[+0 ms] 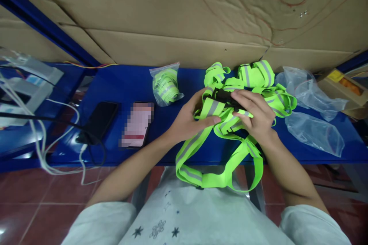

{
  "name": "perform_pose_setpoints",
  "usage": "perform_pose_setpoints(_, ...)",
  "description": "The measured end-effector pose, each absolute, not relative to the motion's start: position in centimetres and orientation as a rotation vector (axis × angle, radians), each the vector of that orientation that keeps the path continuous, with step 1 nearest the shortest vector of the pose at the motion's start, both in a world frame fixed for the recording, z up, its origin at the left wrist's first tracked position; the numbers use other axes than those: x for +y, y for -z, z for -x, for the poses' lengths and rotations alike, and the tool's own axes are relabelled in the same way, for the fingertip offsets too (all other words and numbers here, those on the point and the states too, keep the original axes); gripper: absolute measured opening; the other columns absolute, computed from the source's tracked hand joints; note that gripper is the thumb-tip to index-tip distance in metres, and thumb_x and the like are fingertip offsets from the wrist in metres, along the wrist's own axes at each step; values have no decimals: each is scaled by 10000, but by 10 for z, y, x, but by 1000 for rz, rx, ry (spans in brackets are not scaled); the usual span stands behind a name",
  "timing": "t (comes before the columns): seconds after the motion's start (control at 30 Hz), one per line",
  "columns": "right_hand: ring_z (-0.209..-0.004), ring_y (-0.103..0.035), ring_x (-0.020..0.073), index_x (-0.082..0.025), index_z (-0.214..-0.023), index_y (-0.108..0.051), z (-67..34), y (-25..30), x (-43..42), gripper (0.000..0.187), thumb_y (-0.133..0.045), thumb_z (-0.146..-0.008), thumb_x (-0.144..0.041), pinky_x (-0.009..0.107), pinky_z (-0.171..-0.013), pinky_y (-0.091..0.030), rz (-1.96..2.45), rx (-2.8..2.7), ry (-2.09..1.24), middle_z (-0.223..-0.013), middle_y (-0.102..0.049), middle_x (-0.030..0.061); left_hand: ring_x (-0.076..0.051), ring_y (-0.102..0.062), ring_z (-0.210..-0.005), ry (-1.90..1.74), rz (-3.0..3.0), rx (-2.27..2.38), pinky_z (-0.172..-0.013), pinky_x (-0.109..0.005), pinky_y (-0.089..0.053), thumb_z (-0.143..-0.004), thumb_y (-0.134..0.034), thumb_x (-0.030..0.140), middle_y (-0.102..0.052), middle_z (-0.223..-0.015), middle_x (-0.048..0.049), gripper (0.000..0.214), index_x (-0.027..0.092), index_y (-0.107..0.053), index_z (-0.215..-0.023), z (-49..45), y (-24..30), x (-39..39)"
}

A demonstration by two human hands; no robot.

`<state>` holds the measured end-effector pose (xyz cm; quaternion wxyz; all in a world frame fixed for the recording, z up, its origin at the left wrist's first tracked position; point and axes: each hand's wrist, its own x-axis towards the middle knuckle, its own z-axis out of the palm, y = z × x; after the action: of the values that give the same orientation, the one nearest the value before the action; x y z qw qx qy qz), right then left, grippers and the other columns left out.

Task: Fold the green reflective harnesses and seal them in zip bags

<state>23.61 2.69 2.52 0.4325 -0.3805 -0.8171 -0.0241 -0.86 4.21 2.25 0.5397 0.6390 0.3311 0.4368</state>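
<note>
A neon yellow-green reflective strap [186, 153] with a grey stripe is gathered between both hands, and a loop of it hangs over the table's front edge toward my shirt. My left hand [191, 118] is closed around a folded part, its thumb lying across the front. The fingers of my right hand [255, 113] are bent over the strap beside a black piece [224, 96], which looks like a buckle or elastic and is partly covered. Behind and beside the hands lie more rolled reflective straps [257, 74]. Some of my fingertips are hidden by the webbing.
A zip bag [166, 86] with a rolled strap lies at the back. Left of it are a lit phone [138, 124], a black phone [100, 120] and white cables [41, 149]. Clear plastic bags [314, 132] and a cardboard box [345, 92] sit on the right.
</note>
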Motion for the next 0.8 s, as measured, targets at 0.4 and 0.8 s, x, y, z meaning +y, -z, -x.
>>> perform_pose_setpoints(0.4,-1312,-615,319,-336,-1421,-628,-222,-32,24,442,-622,-993,-445,520,-1136,-517,1032,-1902,-107,-1392,-631,103,-322,-508,-1462,-1076,-1443,673,-1205,-438,-425,-739,-900,478,-608,-1490,-140,944,276,-454,-1546,11,-34,47)
perform_pose_setpoints(0.8,-1095,-727,311,-276,-1064,-717,-207,-17,23,417,-709,-863,-641,485,-940,-604,1151,-1353,-1154,-1043,-774,59,-329,-692,-1233,-994,-1263,672,-996,-417,-580,-630,-967,491,-681,-1381,-124,1311,349,-164,-1657,7,-34,42)
